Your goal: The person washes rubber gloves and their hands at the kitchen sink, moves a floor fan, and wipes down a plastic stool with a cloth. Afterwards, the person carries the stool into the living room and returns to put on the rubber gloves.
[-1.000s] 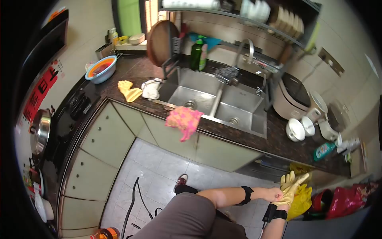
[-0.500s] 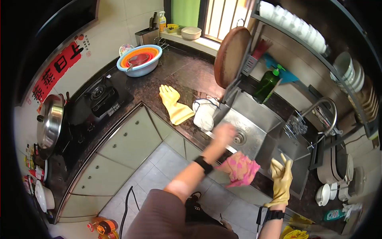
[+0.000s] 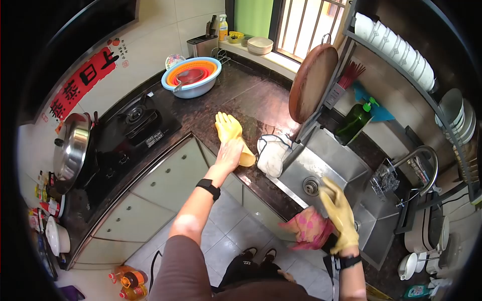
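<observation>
My bare left hand (image 3: 230,153) is on the counter, fingers closed around the cuff end of a yellow rubber glove (image 3: 229,128) that lies with its fingers toward the window. My right hand (image 3: 340,218) wears a matching rubber glove and hangs over the front of the sink, fingers stretched out, with nothing in them. Below and left of it, a pink patterned cloth (image 3: 310,228) drapes over the counter edge. A white cloth with dark trim (image 3: 273,154) lies between the loose glove and the steel sink (image 3: 329,158).
A faucet (image 3: 427,163) stands behind the sink, near a green pump bottle (image 3: 355,120). A round wooden board (image 3: 314,83) leans by a dish rack (image 3: 396,57). Nested basins (image 3: 193,90) and a black stove (image 3: 128,133) occupy the left counter. A lidded pot (image 3: 73,145) sits on the stove.
My left hand has moved left from the sink to the loose glove and taken hold of it. My gloved right hand has risen and shifted left, nearer the sink's front.
</observation>
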Tool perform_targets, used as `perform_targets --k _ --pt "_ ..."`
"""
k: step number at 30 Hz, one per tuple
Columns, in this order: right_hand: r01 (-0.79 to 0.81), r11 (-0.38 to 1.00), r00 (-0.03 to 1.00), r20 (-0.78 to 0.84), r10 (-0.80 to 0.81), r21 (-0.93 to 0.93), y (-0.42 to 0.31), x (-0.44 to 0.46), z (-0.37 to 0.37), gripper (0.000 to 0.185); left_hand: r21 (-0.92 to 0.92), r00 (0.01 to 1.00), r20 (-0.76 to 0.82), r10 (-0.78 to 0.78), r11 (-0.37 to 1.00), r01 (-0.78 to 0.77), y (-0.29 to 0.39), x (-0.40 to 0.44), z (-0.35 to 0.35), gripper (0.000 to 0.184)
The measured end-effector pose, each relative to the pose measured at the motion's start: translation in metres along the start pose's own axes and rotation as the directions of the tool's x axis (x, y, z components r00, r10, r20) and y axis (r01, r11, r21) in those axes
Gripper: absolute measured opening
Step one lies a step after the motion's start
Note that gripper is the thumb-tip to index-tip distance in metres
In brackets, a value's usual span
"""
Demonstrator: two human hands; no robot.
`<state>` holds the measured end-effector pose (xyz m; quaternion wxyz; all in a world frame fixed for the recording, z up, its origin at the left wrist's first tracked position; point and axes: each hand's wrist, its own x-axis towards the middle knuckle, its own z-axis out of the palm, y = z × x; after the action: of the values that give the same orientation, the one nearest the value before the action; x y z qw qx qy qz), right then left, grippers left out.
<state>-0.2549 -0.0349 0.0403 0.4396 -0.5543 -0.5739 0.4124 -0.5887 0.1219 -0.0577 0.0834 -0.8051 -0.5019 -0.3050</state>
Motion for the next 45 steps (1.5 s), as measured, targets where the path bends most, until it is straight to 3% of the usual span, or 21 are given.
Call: perform_targets --k 5,9,11,15,17,18,21,22,24,25,26,27,28,30,31,33,41,42,43,44,45 --pt "0.500 0.707 0.865 0.241 -0.441 -0.501 -0.038 0.063 0.060 0.058 0.068 0.991 0.088 0.103 0.992 -0.109 0.035 -0.002 -0.063 0.003" --pt "0.528 0.670 0.834 0.468 -0.293 -0.521 -0.059 0.076 0.113 0.049 0.085 0.963 0.266 0.045 0.994 -0.070 0.069 -0.017 -0.104 0.006" --pt "0.527 0.543 0.828 0.539 -0.155 -0.653 -0.061 0.076 0.145 0.036 0.083 0.977 0.210 0.040 0.995 -0.059 0.081 -0.032 -0.113 0.006" --pt "0.737 0.461 0.674 0.585 -0.450 -0.494 -0.012 0.074 0.193 0.023 0.135 0.987 0.067 -0.147 0.981 0.137 0.100 -0.074 -0.121 0.005" --pt "0.763 0.461 0.643 0.605 -0.470 -0.453 -0.007 0.070 0.208 0.027 0.012 0.840 -0.293 -0.457 0.877 0.481 0.120 -0.097 -0.116 0.007" --pt "0.760 0.480 0.645 0.603 -0.470 -0.439 -0.005 0.068 0.214 0.027 -0.062 0.782 -0.318 -0.535 0.835 0.546 0.128 -0.110 -0.110 0.007" --pt "0.752 0.501 0.644 0.640 -0.420 -0.428 -0.013 0.056 0.222 0.027 -0.317 0.527 -0.169 -0.833 0.553 0.771 0.125 -0.145 -0.076 0.012" --pt "0.790 0.443 0.603 0.664 -0.441 -0.423 -0.010 0.053 0.222 0.029 -0.323 0.516 -0.175 -0.839 0.544 0.775 0.119 -0.154 -0.061 0.012" --pt "0.833 0.393 0.548 0.679 -0.489 -0.389 -0.006 0.044 0.218 0.029 -0.713 0.427 0.197 -0.882 0.170 0.680 0.113 -0.158 -0.042 0.019" --pt "0.835 0.382 0.546 0.685 -0.482 -0.396 -0.005 0.039 0.216 0.029 -0.724 0.427 0.200 -0.882 0.161 0.671 0.114 -0.156 -0.038 0.019" --pt "0.823 0.419 0.556 0.697 -0.453 -0.384 -0.005 0.036 0.216 0.027 -0.856 0.411 0.358 -0.838 -0.118 0.504 0.114 -0.154 -0.037 0.022" --pt "0.808 0.458 0.567 0.705 -0.426 -0.372 -0.007 0.033 0.216 0.025 -0.867 0.437 0.496 -0.750 -0.397 0.301 0.114 -0.147 -0.041 0.025" --pt "0.801 0.448 0.582 0.689 -0.431 -0.397 -0.018 0.026 0.214 0.023 -0.867 0.446 0.496 -0.745 -0.398 0.299 0.115 -0.138 -0.045 0.025" --pt "0.796 0.448 0.590 0.691 -0.418 -0.408 -0.016 0.021 0.212 0.023 -0.750 0.512 0.536 -0.671 -0.657 -0.076 0.119 -0.124 -0.051 0.026" --pt "0.792 0.452 0.592 0.698 -0.403 -0.410 -0.019 0.020 0.210 0.023 -0.744 0.522 0.542 -0.659 -0.665 -0.067 0.111 -0.126 -0.039 0.026" --pt "0.758 0.492 0.621 0.703 -0.345 -0.428 -0.030 0.011 0.204 0.023 -0.622 0.746 0.453 -0.487 -0.772 -0.126 0.094 -0.127 -0.016 0.028" --pt "0.611 0.664 0.678 0.718 -0.157 -0.432 -0.030 0.002 0.185 0.015 -0.796 0.716 0.438 -0.544 -0.605 0.027 0.079 -0.086 -0.048 0.033" --pt "0.920 0.165 0.392 0.840 -0.375 -0.356 -0.005 0.009 0.185 0.012 -0.867 0.712 0.375 -0.593 -0.496 0.043 0.080 -0.087 -0.057 0.034" --pt "0.901 -0.403 -0.013 0.916 -0.401 -0.163 0.012 0.012 0.185 0.009 -0.966 0.712 0.227 -0.664 -0.246 0.078 0.085 -0.087 -0.065 0.035" --pt "0.886 -0.374 0.058 0.866 -0.496 -0.274 0.017 0.009 0.183 0.006 -0.993 0.703 0.081 -0.706 0.000 0.115 0.089 -0.084 -0.075 0.036" --pt "0.959 0.016 0.250 0.818 -0.518 -0.284 -0.003 0.003 0.192 0.006 -0.982 0.693 -0.017 -0.721 0.141 0.122 0.088 -0.082 -0.081 0.036"
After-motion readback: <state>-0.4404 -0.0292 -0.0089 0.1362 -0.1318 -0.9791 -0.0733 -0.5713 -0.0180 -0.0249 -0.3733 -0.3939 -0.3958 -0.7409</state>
